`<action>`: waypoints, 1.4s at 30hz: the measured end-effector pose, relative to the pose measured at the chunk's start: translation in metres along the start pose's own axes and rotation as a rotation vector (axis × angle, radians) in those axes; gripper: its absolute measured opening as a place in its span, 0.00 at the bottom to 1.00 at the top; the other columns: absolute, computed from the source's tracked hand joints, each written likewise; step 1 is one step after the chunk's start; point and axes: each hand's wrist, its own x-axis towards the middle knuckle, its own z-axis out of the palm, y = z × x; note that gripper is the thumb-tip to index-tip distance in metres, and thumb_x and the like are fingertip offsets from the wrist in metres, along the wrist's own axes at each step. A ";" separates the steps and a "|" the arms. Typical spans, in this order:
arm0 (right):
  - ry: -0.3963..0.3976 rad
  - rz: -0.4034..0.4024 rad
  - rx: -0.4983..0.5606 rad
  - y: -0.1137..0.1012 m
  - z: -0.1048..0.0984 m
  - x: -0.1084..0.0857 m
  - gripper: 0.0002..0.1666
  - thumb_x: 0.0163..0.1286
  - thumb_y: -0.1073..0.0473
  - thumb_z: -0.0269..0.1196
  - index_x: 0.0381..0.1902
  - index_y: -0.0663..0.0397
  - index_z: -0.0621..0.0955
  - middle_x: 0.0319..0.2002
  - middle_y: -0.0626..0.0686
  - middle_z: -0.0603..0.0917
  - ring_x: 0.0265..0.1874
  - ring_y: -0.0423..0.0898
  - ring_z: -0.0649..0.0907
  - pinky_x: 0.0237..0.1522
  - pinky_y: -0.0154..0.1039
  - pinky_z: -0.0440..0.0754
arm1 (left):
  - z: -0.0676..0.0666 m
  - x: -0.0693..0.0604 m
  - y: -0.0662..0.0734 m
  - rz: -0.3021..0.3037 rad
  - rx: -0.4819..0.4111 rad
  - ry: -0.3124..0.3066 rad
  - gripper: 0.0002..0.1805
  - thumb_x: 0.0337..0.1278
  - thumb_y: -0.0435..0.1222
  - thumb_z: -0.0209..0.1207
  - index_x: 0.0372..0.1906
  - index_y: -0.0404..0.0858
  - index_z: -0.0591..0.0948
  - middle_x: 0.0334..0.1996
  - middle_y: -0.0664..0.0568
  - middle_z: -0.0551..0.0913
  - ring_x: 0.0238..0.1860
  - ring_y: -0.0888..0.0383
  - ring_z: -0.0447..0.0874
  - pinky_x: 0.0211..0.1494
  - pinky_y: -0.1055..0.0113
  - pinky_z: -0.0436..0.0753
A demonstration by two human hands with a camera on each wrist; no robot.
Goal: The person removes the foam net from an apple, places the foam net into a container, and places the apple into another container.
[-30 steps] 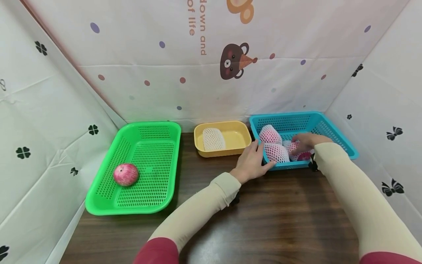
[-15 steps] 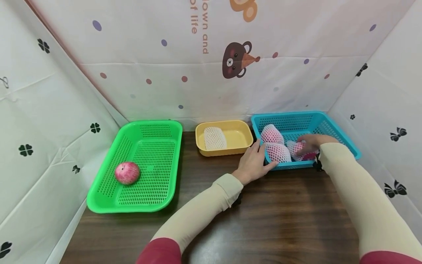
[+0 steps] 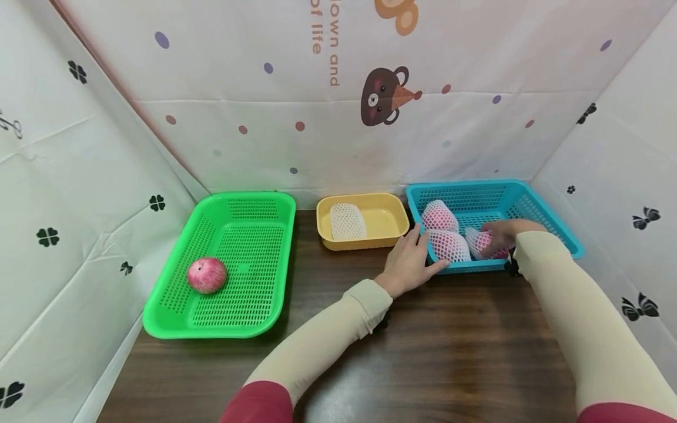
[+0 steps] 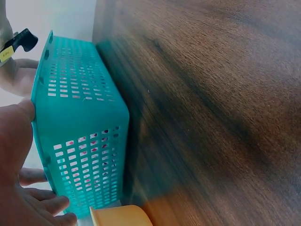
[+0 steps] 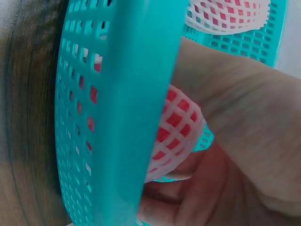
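My left hand (image 3: 406,263) rests at the near left corner of the blue basket (image 3: 550,226), fingers on the left rim and thumb by the front rim. In the left wrist view its fingertips (image 4: 56,205) lie against the basket's outside. Inside the basket, my right hand (image 3: 505,233) holds a red apple (image 5: 176,125) in a white foam net. The palm side and part of the apple are hidden. Left of it are two other netted apples, one in front (image 3: 448,245) and one behind (image 3: 440,216).
A green basket (image 3: 287,258) on the left holds a bare red apple (image 3: 207,275). Between the baskets stands a yellow tray (image 3: 388,218) with a white foam net (image 3: 347,222) in it. Printed cloth hangs behind and at both sides of the brown table (image 3: 423,352).
My right hand has shifted slightly on the netted apple, and less of its bare red end shows. The left hand stays at the basket corner. The whole head view has drifted slightly.
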 end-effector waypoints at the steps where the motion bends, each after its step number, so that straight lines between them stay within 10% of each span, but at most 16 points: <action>1: -0.002 0.005 0.001 0.000 0.000 0.000 0.72 0.49 0.33 0.78 0.78 0.61 0.54 0.70 0.82 0.54 0.63 0.84 0.57 0.47 0.77 0.76 | 0.000 0.000 0.000 0.003 0.005 0.003 0.47 0.67 0.69 0.48 0.79 0.43 0.63 0.81 0.45 0.53 0.77 0.52 0.62 0.73 0.60 0.70; 29: 0.017 -0.041 -0.027 0.002 0.001 0.000 0.69 0.51 0.34 0.78 0.78 0.56 0.54 0.68 0.82 0.55 0.61 0.83 0.60 0.47 0.76 0.76 | 0.005 0.001 -0.002 0.022 0.013 0.016 0.47 0.67 0.70 0.47 0.78 0.42 0.63 0.81 0.44 0.54 0.79 0.53 0.58 0.78 0.59 0.61; 42: 0.073 -0.049 -0.059 -0.002 0.004 -0.009 0.77 0.56 0.39 0.77 0.82 0.57 0.37 0.73 0.83 0.42 0.67 0.86 0.51 0.55 0.82 0.66 | 0.006 0.002 -0.002 0.019 0.026 0.014 0.48 0.67 0.70 0.46 0.79 0.42 0.63 0.81 0.45 0.54 0.79 0.53 0.58 0.78 0.58 0.61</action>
